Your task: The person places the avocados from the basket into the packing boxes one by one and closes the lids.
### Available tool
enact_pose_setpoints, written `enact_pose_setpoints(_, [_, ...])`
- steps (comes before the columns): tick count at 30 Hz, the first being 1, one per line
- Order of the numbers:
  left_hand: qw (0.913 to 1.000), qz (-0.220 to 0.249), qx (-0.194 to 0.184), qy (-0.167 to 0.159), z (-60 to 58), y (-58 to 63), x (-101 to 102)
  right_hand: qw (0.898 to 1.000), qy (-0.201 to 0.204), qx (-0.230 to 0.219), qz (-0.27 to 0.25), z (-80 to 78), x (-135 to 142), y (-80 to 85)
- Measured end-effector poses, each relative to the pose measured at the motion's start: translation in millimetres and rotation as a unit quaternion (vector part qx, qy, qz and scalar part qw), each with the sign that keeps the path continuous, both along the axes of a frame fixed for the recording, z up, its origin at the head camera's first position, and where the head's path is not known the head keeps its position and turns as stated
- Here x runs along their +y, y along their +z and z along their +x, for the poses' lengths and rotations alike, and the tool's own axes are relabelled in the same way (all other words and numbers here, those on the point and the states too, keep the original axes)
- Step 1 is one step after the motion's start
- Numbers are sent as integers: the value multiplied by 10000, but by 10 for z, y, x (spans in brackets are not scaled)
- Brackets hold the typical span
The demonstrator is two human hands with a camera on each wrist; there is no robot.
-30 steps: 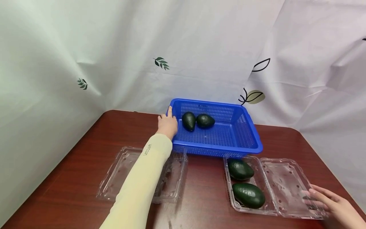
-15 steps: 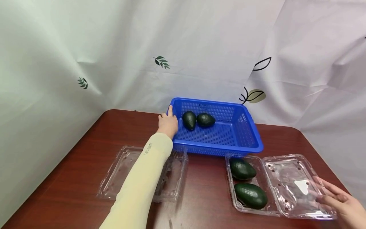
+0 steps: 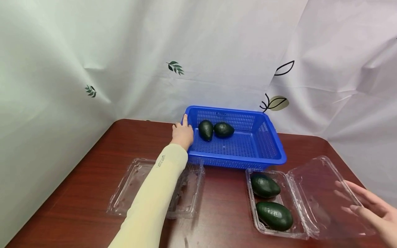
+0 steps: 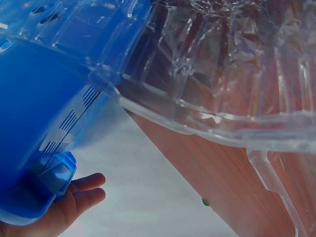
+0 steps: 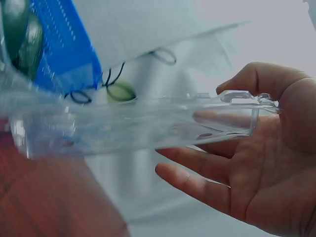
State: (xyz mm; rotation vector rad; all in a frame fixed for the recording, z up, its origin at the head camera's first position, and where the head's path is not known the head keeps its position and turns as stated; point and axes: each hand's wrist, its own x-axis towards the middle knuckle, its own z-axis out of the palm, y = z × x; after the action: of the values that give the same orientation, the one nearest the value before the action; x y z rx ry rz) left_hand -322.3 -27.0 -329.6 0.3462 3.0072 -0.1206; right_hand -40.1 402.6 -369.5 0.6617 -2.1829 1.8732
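My left hand (image 3: 182,135) rests on the left rim of a blue plastic basket (image 3: 235,162), index finger straight along it. Two straight fingers (image 4: 89,190) show past the rim in the left wrist view. Two avocados lie inside the basket, one upright (image 3: 206,130) and one sideways (image 3: 224,130). My right hand (image 3: 373,210) holds the outer edge of a clear clamshell lid (image 3: 325,199), thumb above and fingers beneath. That lid stands tilted up from its hinge. Two avocados, a rear one (image 3: 265,185) and a front one (image 3: 274,216), sit in the clamshell's base (image 3: 297,227).
A second clear clamshell (image 3: 133,186) lies opened on the left of the dark red table (image 3: 93,165), partly hidden by my left sleeve (image 3: 152,196). Its ribbed side (image 4: 212,113) fills the upper left wrist view. A white curtain (image 3: 139,69) hangs behind.
The right hand has raised the clamshell lid from lying flat to a tilt. The right clamshell has shifted slightly right. My left hand has stayed on the basket rim.
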Motion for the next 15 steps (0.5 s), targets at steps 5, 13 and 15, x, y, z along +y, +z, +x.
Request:
enact_pose_setpoints(5, [10000,37,1,18,-3,6,10,9887,-1040,23,1075,73,-194,89])
enact_pose_setpoints(13, [10000,-19,-32,46,-9,-19,7,9053,-2328,-1187,3348,98,-559,274])
enact_pose_setpoints(15, [10000,-6,-42,60,-7,-15,10,8985,-2228,-1440,3496,82,-637,309])
